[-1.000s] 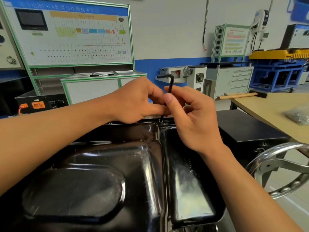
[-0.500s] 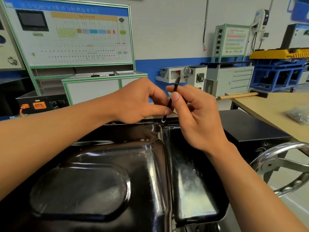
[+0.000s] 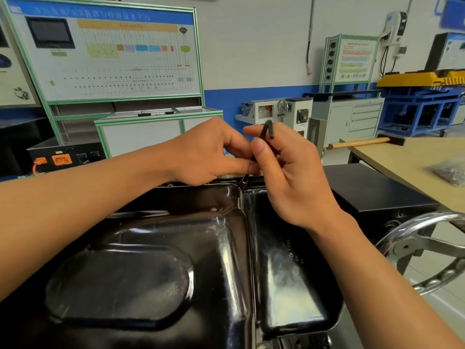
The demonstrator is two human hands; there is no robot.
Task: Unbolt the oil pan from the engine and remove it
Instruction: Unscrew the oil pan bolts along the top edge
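Note:
The glossy black oil pan (image 3: 161, 248) fills the lower half of the view, bottom side up on the engine. A bolt (image 3: 244, 181) sits on its far flange. A black hex key (image 3: 264, 133) stands in that bolt, its short arm at the top. My right hand (image 3: 289, 172) pinches the key's shaft between thumb and fingers. My left hand (image 3: 211, 154) pinches the lower shaft just above the bolt. Both hands hide most of the key's middle.
A chrome handwheel (image 3: 412, 245) sticks out at the right, beside a black box (image 3: 372, 190). A wooden table (image 3: 407, 159) at the right carries a wooden-handled hammer (image 3: 362, 142) and a plastic bag (image 3: 450, 171). Training boards and cabinets stand behind.
The hex key has turned: its short arm pointed left a second ago and now points toward the right, over my right hand. Both hands kept their hold near the bolt.

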